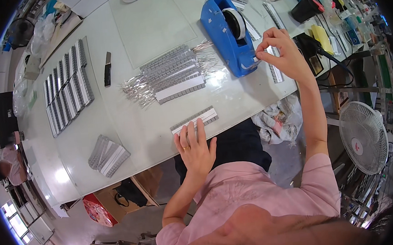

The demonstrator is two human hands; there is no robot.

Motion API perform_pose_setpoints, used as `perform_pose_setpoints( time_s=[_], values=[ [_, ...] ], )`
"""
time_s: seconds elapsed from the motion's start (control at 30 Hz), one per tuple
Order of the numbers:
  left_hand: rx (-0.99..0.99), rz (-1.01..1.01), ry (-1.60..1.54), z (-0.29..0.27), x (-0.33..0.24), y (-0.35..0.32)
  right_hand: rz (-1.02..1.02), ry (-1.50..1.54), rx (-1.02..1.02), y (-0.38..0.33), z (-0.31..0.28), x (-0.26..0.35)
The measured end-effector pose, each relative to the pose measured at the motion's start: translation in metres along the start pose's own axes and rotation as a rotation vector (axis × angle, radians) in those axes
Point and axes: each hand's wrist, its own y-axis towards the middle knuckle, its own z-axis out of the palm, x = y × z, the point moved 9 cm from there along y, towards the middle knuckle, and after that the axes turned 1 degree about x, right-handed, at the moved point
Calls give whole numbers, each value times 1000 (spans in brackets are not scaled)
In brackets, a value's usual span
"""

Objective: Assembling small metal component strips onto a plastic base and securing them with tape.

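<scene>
Worktable (128, 127) glossy white (cluttered workshop) | left hand (195, 150) fingers spread on strip (195, 119) | right hand (282, 53) pinching tape at dispenser (226, 34)

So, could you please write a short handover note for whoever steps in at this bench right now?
Left hand: flat, fingers on the near end of a grey-and-white strip at the table's front edge.
Right hand: raised at the blue tape dispenser, fingertips pinching at the tape end by its cutter.
Things: a stack of grey strips with clear wrappers lies mid-table; rows of strips sit far left; a small fanned pile lies near left; a dark knife-like tool lies beside the rows.
Done: none that can be told for sure.
Left: the strip under the left hand shows no tape yet.
</scene>
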Motion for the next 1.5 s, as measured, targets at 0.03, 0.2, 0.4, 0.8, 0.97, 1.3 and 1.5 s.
perform_pose_setpoints(
  time_s=[0.03, 0.2, 0.4, 0.8, 0.97, 1.3, 1.5],
  values=[
    [1, -3, 7, 0, 0, 0, -32, -3, -69, -3, -1, 1],
    [23, -22, 17, 0, 3, -2, -37, -275, -469, -47, -1, 34],
    [1, -1, 14, 1, 1, -2, 46, -559, -418, -74, 40, 28],
    [-6, -23, 28, 2, 2, -1, -79, 205, -46, -80, 156, 73],
    [-14, -23, 39, 0, 2, 0, -103, 120, -95, -81, 160, 80],
    [-26, -16, 55, 0, 1, 0, -98, -205, -275, -92, 144, 92],
    [-37, -15, 61, -1, 3, -1, 57, -82, -181, -64, 146, 77]
  ],
)
